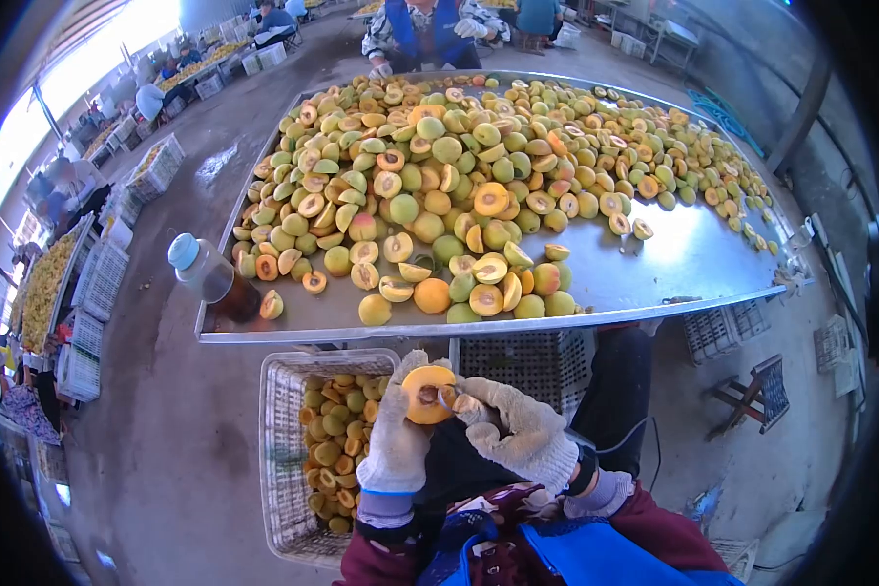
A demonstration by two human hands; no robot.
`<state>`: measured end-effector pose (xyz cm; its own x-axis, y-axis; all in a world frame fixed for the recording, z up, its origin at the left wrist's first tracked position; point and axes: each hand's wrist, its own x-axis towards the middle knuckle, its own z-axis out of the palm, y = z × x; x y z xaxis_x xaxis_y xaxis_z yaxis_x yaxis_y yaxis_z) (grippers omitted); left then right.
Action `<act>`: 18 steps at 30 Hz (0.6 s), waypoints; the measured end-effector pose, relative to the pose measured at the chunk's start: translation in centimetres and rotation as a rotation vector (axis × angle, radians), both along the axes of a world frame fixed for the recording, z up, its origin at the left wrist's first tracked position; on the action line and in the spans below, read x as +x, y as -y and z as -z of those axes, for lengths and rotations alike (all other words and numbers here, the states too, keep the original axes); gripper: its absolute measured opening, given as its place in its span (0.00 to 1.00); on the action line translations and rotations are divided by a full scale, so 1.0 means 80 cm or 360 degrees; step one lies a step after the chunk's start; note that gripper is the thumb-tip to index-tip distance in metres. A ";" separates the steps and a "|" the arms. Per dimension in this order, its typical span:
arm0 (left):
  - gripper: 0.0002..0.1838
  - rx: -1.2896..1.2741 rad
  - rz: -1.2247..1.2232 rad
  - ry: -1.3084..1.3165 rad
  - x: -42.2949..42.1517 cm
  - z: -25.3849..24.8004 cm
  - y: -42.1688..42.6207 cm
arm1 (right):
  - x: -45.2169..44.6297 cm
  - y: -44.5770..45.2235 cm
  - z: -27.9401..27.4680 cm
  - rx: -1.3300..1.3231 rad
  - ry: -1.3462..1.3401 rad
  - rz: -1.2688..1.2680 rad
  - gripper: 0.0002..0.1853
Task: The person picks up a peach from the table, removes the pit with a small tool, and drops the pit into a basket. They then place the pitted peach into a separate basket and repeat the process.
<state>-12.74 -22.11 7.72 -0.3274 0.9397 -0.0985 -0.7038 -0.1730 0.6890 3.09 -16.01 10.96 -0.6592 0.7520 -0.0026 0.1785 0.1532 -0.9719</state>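
Note:
A halved yellow fruit [427, 394] with its cut face and brown centre showing is held in my left hand [397, 439], which wears a pale glove. My right hand [521, 433], also gloved, is closed around a small tool whose curved metal tip touches the middle of the cut face. Both hands are just below the near edge of a metal table [342, 335]. A large pile of whole and halved fruit [439, 195] lies on that table. Left of my left hand, a white crate [281, 488] holds halved fruit.
A bottle with a light blue cap [208, 273] stands at the table's left corner. A dark crate [527, 366] is under the near edge. Across the table sits a person [425, 34]. A stool [757, 396] is at right; more crates [98, 278] and people are at left.

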 end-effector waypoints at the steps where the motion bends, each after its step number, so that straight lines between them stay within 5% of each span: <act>1: 0.36 0.0025 0.0017 0.0022 0.003 -0.001 0.001 | 0.004 0.006 -0.013 0.0396 0.0252 0.0049 0.26; 2: 0.38 0.0048 0.0034 0.0049 0.008 -0.006 0.002 | 0.008 0.011 -0.024 0.0787 0.0512 0.0098 0.26; 6: 0.40 0.0015 -0.0038 -0.0200 0.030 -0.025 0.006 | 0.026 0.015 -0.016 0.0695 0.0349 0.0154 0.24; 14: 0.31 -0.0119 0.0053 -0.0686 0.060 -0.039 -0.009 | 0.059 0.005 -0.026 0.1179 0.0364 0.0314 0.22; 18: 0.31 -0.0145 0.0094 -0.0651 0.084 -0.036 -0.016 | 0.075 0.000 -0.021 0.1147 0.0429 0.0359 0.21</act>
